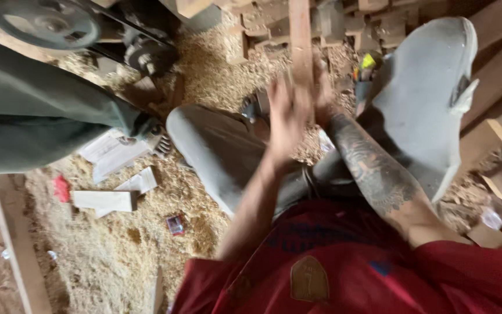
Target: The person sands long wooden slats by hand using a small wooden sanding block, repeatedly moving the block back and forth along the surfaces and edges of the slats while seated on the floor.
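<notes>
I sit over a sawdust floor in a red shirt (332, 273) and grey trousers (216, 151). Both hands are raised in front of me and blurred by motion. My left hand (286, 116) shows a flat palm with the fingers stretched upward. My right hand (322, 96), at the end of a tattooed forearm, lies just behind it and touches it. A narrow wooden strip (300, 35) runs down from the top edge and ends at the two hands. The blur hides whether either hand grips the strip.
A machine with a grey pulley wheel (45, 23) stands at top left above a dark green cloth shape (30, 116). Pale offcuts (106, 200) lie in the sawdust (106, 261). Stacked boards (495, 134) fill the right; a plank (18, 244) lies at left.
</notes>
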